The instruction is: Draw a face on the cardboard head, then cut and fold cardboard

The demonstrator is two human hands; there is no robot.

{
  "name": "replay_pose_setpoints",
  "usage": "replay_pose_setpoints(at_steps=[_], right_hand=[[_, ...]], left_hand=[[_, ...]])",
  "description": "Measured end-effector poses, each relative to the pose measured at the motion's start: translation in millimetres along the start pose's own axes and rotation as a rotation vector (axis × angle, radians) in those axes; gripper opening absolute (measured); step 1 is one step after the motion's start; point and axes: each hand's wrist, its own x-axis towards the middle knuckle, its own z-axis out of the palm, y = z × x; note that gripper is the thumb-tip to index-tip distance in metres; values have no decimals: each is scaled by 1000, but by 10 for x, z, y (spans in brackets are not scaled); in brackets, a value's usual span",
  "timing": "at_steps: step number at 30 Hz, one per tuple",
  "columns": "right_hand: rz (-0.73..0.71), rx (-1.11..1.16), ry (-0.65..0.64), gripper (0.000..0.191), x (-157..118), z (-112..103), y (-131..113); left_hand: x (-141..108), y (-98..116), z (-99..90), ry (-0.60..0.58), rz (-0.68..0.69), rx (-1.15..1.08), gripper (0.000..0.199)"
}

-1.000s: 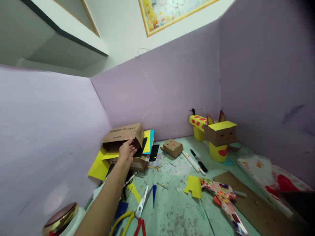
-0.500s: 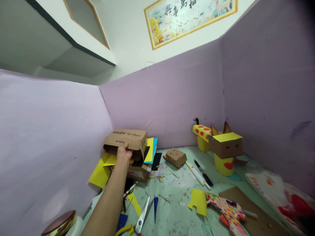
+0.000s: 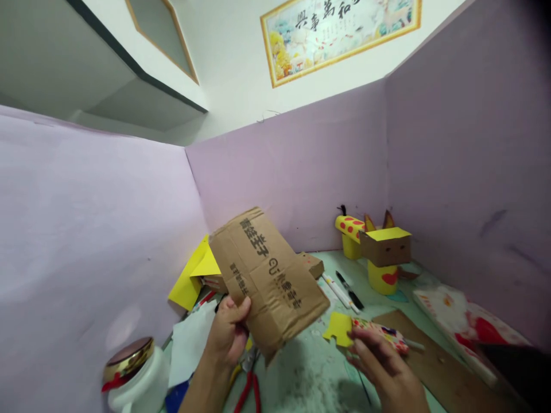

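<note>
My left hand (image 3: 232, 332) grips a brown cardboard box (image 3: 269, 281) by its lower left edge, thumb on the printed face. The box is raised and tilted above the table, with dark Chinese lettering towards me. To the right, my right hand (image 3: 383, 367) is empty, its fingers loosely curled and apart. Just beyond its fingertips lie a cut piece of yellow paper (image 3: 338, 328) and a flower-patterned glue gun (image 3: 381, 332), partly hidden by the hand. Below the box, scissors with red and yellow handles (image 3: 248, 381) are partly covered.
A yellow and brown cardboard animal (image 3: 384, 252) stands at the back right. Behind the held box sits a small cardboard box (image 3: 312, 264), near white markers (image 3: 340, 291) and a black pen (image 3: 349, 289). A white jar (image 3: 142, 378) stands at front left; flat cardboard (image 3: 430, 350) lies right.
My left hand has lifted the cardboard box off the pile at the left and brought it nearer, turning its printed face towards me. My right hand has come into view.
</note>
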Motion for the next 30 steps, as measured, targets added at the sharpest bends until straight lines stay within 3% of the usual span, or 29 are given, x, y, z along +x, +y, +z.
replay_pose_setpoints(at_steps=[2, 7, 9, 11, 18, 22, 30], right_hand=[[55, 150, 5, 49, 48, 25, -113], [227, 264, -358, 65, -45, 107, -389], [207, 237, -498, 76, -98, 110, -459], [129, 213, -547, 88, -121, 107, -493], [-60, -18, -446, 117, -142, 130, -393], [-198, -211, -375, 124, -200, 124, -312], [-830, -482, -222, 102, -204, 95, -109]], left_hand=[[-140, -120, -65, -40, -46, 3, 38], [-267, -339, -222, -113, -113, -23, 36], [-269, -375, -274, -126, -131, -35, 36], [-259, -392, -318, -130, -143, -42, 37], [-168, -470, -419, -92, -148, -39, 36], [-117, -538, -454, -67, -152, -17, 31], [-122, -595, -533, -65, -67, 47, 29]])
